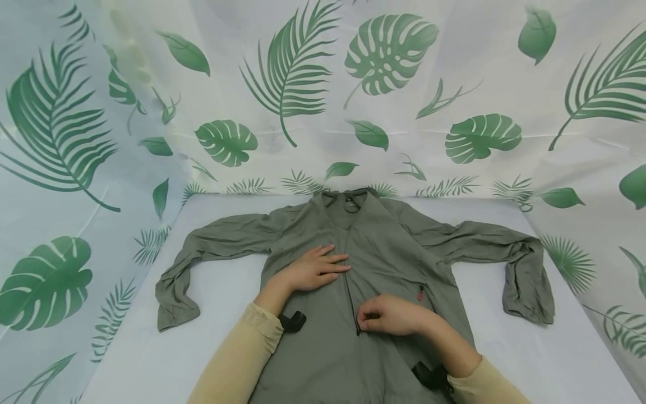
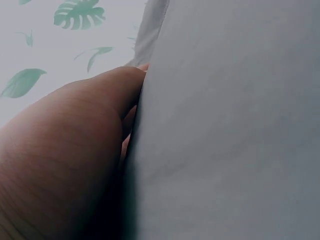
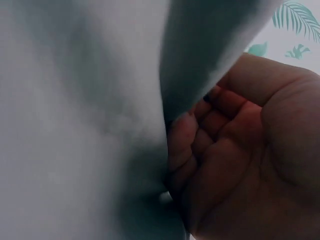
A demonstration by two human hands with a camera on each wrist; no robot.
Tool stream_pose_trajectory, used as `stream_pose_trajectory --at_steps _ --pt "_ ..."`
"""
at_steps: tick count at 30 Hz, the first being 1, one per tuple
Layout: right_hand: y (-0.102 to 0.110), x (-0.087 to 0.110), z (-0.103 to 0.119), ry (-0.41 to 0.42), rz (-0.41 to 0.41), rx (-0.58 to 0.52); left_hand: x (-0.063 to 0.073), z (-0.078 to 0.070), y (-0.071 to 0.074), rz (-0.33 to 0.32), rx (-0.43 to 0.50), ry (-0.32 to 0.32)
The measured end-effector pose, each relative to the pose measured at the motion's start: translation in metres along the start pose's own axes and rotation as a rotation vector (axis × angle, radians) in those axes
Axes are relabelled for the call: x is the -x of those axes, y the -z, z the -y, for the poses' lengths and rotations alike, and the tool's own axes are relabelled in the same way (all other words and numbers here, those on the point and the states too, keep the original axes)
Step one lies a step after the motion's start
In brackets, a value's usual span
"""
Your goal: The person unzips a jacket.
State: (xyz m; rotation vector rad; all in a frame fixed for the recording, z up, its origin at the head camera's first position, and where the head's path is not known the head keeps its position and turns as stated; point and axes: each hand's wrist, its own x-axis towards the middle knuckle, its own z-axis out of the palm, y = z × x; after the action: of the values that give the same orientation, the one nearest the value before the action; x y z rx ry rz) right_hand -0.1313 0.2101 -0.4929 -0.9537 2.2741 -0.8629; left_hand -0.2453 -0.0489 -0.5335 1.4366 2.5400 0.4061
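Observation:
A grey-green zip jacket [image 1: 313,348] lies front up with its collar at the far side and both sleeves spread. My left hand [image 1: 314,268] rests on the chest left of the front zipper [image 1: 349,289], fingers straight and spread. In the left wrist view the left hand [image 2: 95,115] lies against the cloth, its fingertips mostly hidden. Lower down, my right hand [image 1: 391,315] pinches the zipper pull [image 1: 358,332] between thumb and curled fingers. The right wrist view shows the right hand [image 3: 240,145] with curled fingers at the cloth; the pull itself is hard to make out there.
The jacket is spread on a white table [image 1: 227,297]. A leaf-printed curtain [image 1: 313,84] stands behind and at both sides. A small red zipper tab [image 1: 420,294] shows on the chest pocket. Black wrist mounts [image 1: 292,322] sit at both wrists.

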Motion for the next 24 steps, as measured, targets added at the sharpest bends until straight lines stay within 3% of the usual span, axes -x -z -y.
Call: stream_pose_trajectory --at_steps 5,10,17,24 --pt "-0.005 -0.004 0.002 -0.025 -0.056 0.015 -0.004 0.009 0.001 0.004 -0.011 0.007" --pt "-0.017 0.001 0.002 -0.061 -0.149 0.016 -0.005 0.006 0.002 0.025 -0.014 0.023" --pt "-0.029 0.003 -0.002 -0.049 -0.247 -0.008 0.002 -0.015 0.01 0.018 0.044 0.052" --pt "-0.03 0.002 -0.007 -0.005 -0.253 0.009 0.021 -0.04 0.013 0.04 0.127 0.04"
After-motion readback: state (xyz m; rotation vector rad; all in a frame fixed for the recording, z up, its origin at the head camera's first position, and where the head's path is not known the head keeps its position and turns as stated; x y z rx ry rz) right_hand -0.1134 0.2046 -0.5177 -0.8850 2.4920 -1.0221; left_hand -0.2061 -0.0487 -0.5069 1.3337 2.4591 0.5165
